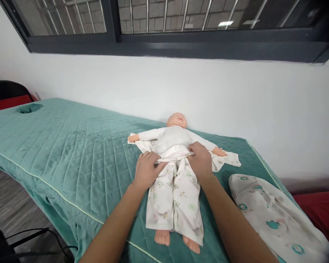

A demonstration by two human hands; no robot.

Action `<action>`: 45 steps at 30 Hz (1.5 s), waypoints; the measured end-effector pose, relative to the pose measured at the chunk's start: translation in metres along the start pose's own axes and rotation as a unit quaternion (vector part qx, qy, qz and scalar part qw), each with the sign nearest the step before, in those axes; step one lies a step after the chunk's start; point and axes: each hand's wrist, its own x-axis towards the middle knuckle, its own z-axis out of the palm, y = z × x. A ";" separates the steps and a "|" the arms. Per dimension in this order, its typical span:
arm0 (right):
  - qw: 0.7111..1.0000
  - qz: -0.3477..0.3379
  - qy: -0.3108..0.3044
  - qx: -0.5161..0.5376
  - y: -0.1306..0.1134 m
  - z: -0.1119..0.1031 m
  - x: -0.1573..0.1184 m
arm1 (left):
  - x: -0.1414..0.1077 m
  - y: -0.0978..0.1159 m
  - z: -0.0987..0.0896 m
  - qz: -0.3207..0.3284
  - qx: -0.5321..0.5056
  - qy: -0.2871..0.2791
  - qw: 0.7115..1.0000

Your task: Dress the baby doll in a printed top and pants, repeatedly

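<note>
A baby doll (177,120) lies on its back on a green quilted cover, its head toward the wall and its feet toward me. Its body and arms are white, and its arms are spread out. White printed trousers (188,193) cover its legs, with both bare feet showing below the hems. My left hand (148,168) is closed at one side of the trousers' waistband; its fingertips are partly hidden. At the other side, my right hand (200,160) pinches the waistband. Beneath the doll's arms lies a white garment (230,159), its sleeves showing.
The green cover (84,146) spreads over a long bed with a face hole (29,108) at the far left. A folded white printed cloth (276,219) lies at the right. Behind the bed rises a white wall (98,80) below a barred window. Cables (44,243) hang at lower left.
</note>
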 end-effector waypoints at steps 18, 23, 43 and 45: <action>0.995 0.070 -0.069 0.016 -0.037 -0.032 -0.054 | -0.002 0.005 -0.004 -0.055 -0.003 -0.021 0.998; 0.978 0.160 -0.120 0.057 -0.045 -0.039 -0.056 | -0.003 0.004 -0.003 -0.046 -0.004 -0.015 0.999; 0.936 0.263 -0.070 0.225 -0.043 -0.040 -0.046 | 0.010 0.002 0.011 -0.012 -0.133 0.040 0.990; 0.937 0.257 -0.063 0.230 -0.036 -0.038 -0.046 | 0.017 0.006 0.016 -0.017 -0.143 0.040 0.989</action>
